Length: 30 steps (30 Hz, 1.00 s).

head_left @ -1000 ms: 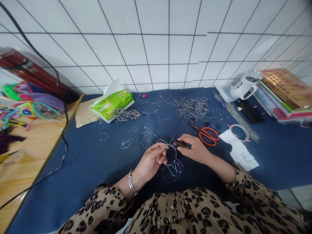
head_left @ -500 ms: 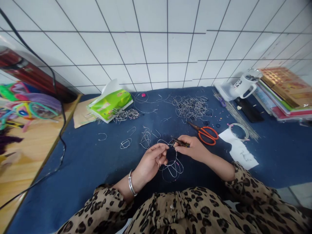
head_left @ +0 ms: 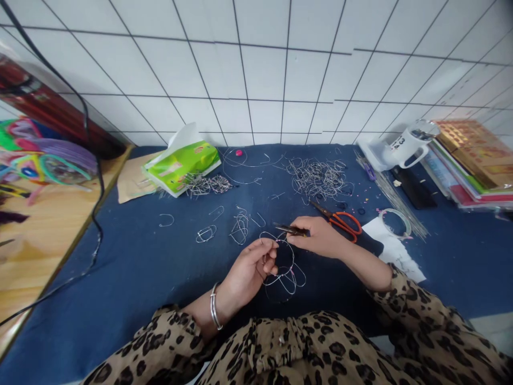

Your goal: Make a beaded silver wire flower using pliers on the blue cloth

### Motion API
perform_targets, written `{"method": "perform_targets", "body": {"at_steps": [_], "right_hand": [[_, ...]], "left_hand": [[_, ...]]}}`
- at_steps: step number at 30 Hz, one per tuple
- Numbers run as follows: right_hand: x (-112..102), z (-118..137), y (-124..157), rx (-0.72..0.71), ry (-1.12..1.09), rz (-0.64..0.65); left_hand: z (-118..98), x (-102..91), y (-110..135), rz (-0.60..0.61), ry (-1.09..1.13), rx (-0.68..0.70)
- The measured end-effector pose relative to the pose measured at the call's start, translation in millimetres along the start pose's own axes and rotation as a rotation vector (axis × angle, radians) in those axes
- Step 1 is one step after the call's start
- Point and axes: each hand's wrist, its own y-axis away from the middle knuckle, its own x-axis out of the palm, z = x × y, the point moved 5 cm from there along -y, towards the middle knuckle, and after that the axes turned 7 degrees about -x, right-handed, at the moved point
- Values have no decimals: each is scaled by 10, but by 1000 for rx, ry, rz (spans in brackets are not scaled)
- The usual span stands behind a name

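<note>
Blue cloth (head_left: 132, 267) bare at left; scissors (head_left: 340, 220) and wire scraps (head_left: 240, 227) crowd centre.

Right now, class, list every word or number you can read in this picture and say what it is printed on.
"13" on the white mug; the line under it is blurred.
On the tissue pack: print too blurred.
On the paper slip: handwriting too small.
On the gold cover: blurred.
</note>
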Motion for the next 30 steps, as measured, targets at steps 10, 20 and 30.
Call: {"method": "perform_targets", "body": {"at_steps": [10, 20, 30], "right_hand": [[87, -177, -15, 179, -514, 30], [96, -94, 2, 144, -545, 29], [117, 94, -99, 49, -427, 115]], "left_hand": [[-42, 9, 9, -40, -103, 77], [-359, -28, 47, -178, -431, 383], [-589, 90, 153, -73, -865, 469]]}}
